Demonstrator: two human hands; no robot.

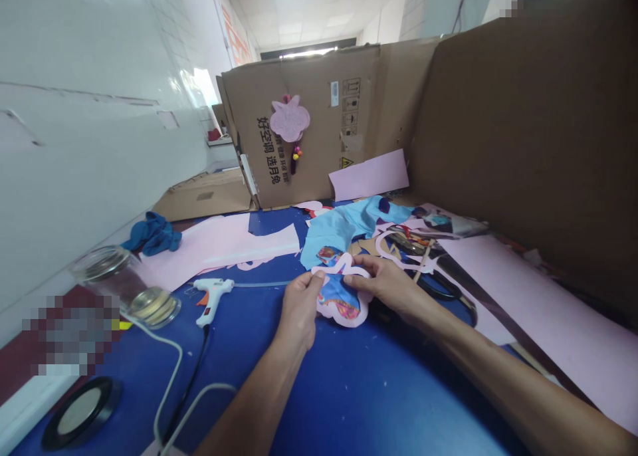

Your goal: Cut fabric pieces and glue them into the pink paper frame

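Note:
Between both hands is a pink flower-shaped cutout point(343, 318) with blue patterned fabric lying on its middle. My left hand point(300, 310) pinches its left edge, thumb on top. At the upper right edge my right hand point(383, 280) closes on the same cutout, its fingers on the rim and fabric. Just behind lies light blue cloth point(339, 225) with a patterned corner. A white glue gun point(213, 296) with an orange trigger rests to the left of my left hand, a clear glue stick reaching from its rear. Black-handled scissors point(443, 288) lie right of my right hand, partly hidden.
Pink sheets point(214, 243) cover the back left, and another pink sheet point(538, 296) the right. A glass jar point(129, 290), a tape roll point(82, 409) and cables point(179, 376) are at left. Cardboard walls point(319, 137) stand behind; a pink pendant point(290, 120) hangs there.

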